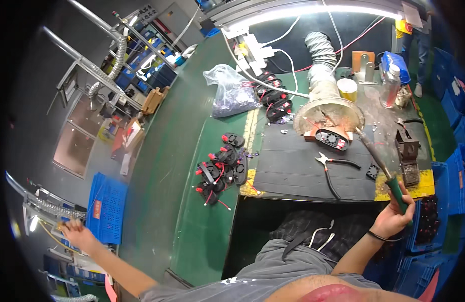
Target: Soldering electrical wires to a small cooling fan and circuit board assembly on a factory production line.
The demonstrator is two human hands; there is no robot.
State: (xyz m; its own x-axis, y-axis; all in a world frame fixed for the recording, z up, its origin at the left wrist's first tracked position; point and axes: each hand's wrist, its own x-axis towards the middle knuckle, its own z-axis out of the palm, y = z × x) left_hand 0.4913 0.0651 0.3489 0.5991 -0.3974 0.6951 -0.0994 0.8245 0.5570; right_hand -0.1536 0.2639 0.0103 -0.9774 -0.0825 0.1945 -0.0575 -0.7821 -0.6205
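Observation:
My right hand (pixel 391 217) is closed round the green handle of a soldering iron (pixel 395 191). The iron's metal shaft slants up and left, its tip end beside the rim of a round fume extraction hood (pixel 354 115). Just under the hood stands a black oval fan unit (pixel 331 140) with a round grille; I cannot tell whether the iron touches it. Open-jawed cutting pliers (pixel 329 173) with black handles lie in front of it. My left hand (pixel 79 235) stretches far out to the left, beyond a blue basket (pixel 105 209); its fingers look bent, but they are small and blurred.
Several black fan units (pixel 217 168) with red wires lie piled on the green surface. Behind them sits a clear plastic bag (pixel 232 95) of small parts. A metal stand (pixel 407 151), a clear bottle (pixel 390 88) and a tin (pixel 347 89) stand right. Blue crates (pixel 434 201) line the right side.

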